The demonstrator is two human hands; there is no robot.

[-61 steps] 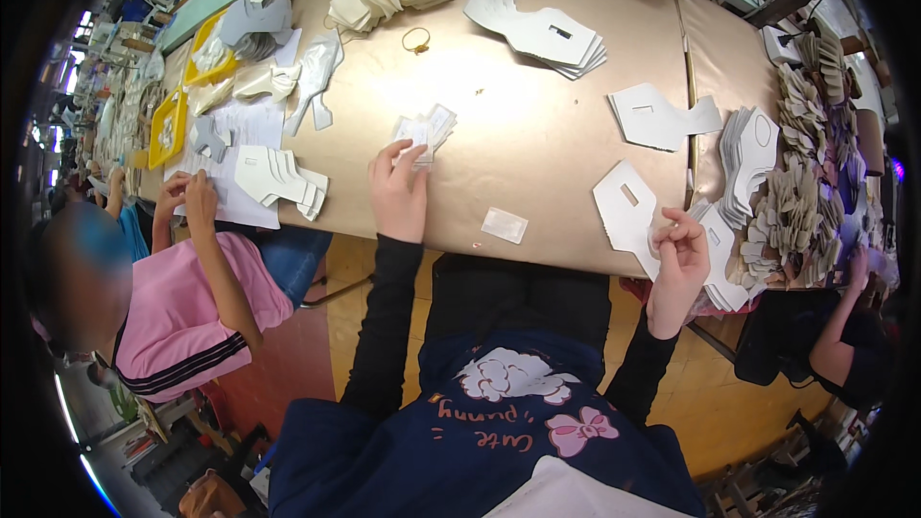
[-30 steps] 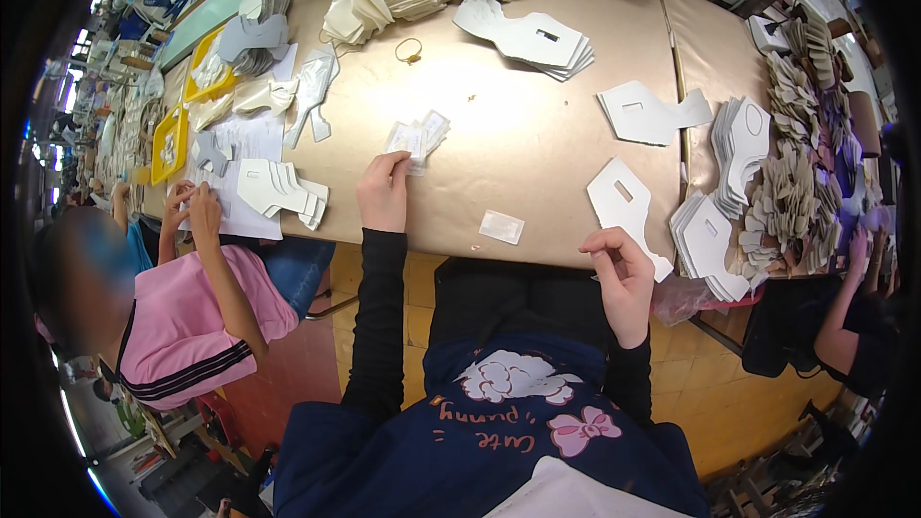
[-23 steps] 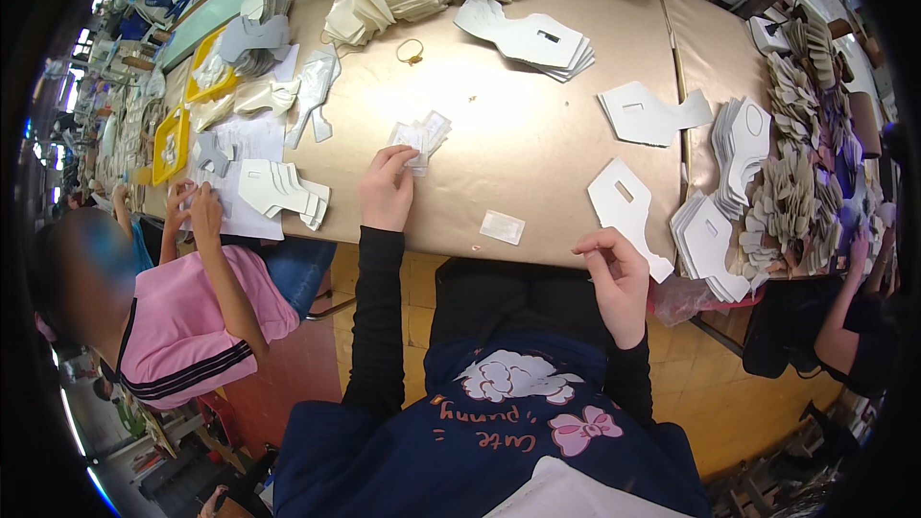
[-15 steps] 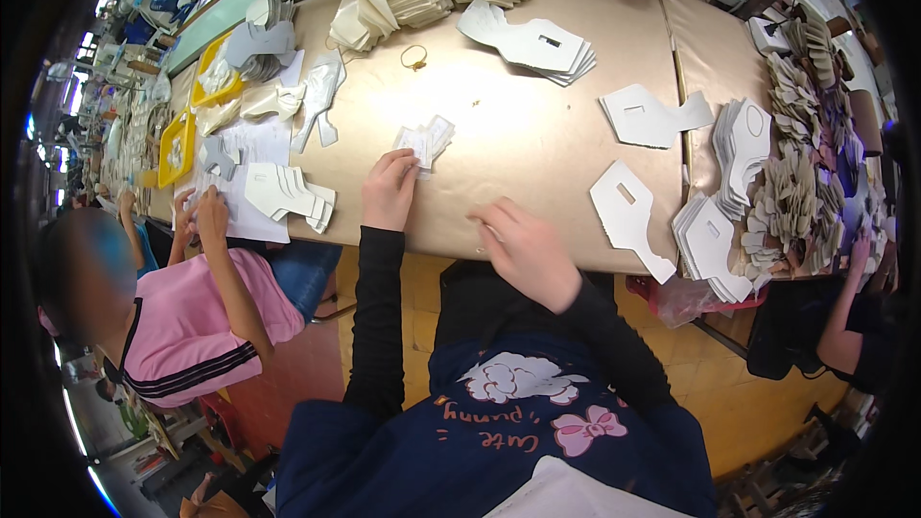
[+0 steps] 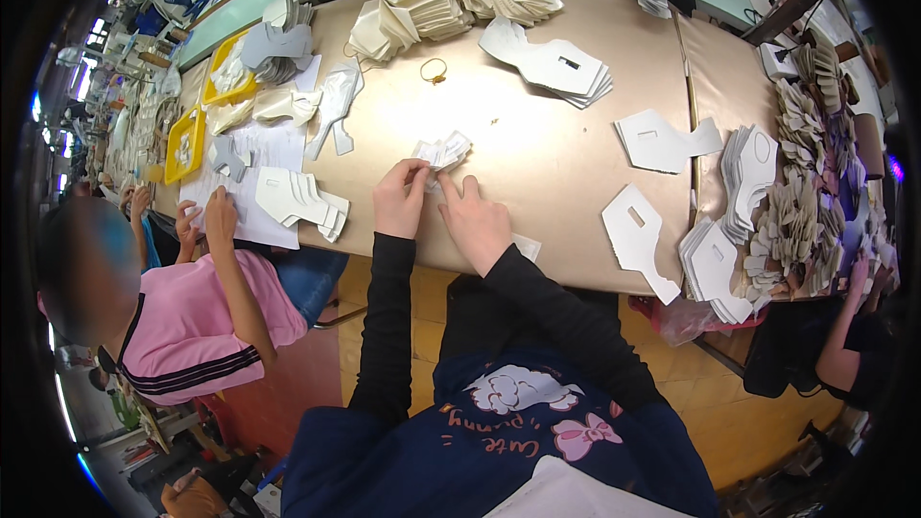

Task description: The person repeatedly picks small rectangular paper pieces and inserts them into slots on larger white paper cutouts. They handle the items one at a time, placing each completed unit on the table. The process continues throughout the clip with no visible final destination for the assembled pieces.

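Observation:
My left hand [image 5: 400, 197] pinches the near left edge of a small bunch of white printed labels [image 5: 444, 148] on the tan table. Close beside it, my right hand [image 5: 477, 223] has its fingers stretched toward the labels, the fingertips at their near edge. Whether those tips grip anything does not show. A single small white label [image 5: 526, 247] lies at the table's front edge, next to my right wrist.
White slotted cut pieces [image 5: 636, 230] lie to the right, with a stack of white pieces [image 5: 748, 177] beyond. Ahead are cream piles [image 5: 417, 10] and a yellow ring [image 5: 434, 71]. At left, a co-worker in a pink shirt [image 5: 206, 326] sits near yellow trays [image 5: 185, 145].
My right hand has moved left and forward to the labels, fingers now extended. A single label now shows by the table edge near my right wrist. My left hand keeps its pinch.

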